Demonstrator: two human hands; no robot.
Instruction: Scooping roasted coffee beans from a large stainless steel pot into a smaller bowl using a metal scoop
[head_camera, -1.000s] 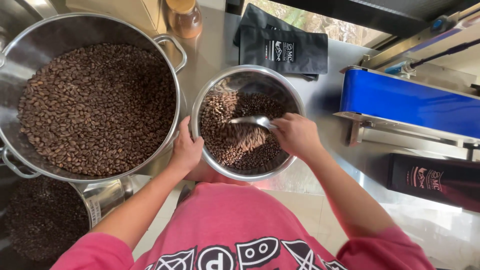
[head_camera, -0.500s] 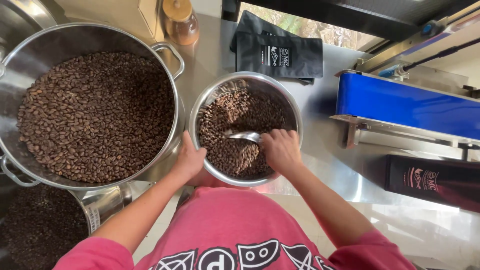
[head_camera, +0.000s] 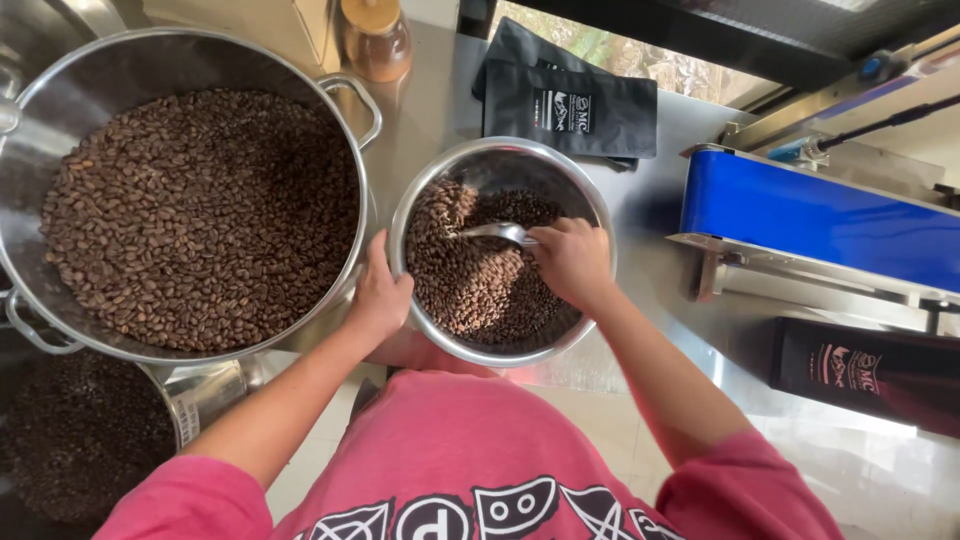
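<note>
A round steel bowl (head_camera: 500, 155) half full of roasted coffee beans (head_camera: 470, 290) sits on the metal counter in front of me. My left hand (head_camera: 378, 295) grips the bowl's left rim. My right hand (head_camera: 572, 258) is inside the bowl, closed around the handle of a metal scoop (head_camera: 492, 232) whose blade lies on the beans and points left. To the left stands a large steel pot (head_camera: 345, 150) filled with more roasted beans (head_camera: 200, 220), its rim touching the bowl's side.
Black coffee bags (head_camera: 565, 100) lie behind the bowl. A blue sealing machine (head_camera: 820, 215) stands at the right, with a dark bag (head_camera: 865, 375) lying below it. A second pot of dark beans (head_camera: 80, 440) is at lower left. An amber jar (head_camera: 375, 35) stands at the back.
My right hand has drawn the scoop through the beans, from the bowl's far side toward its middle. My left hand stays on the rim.
</note>
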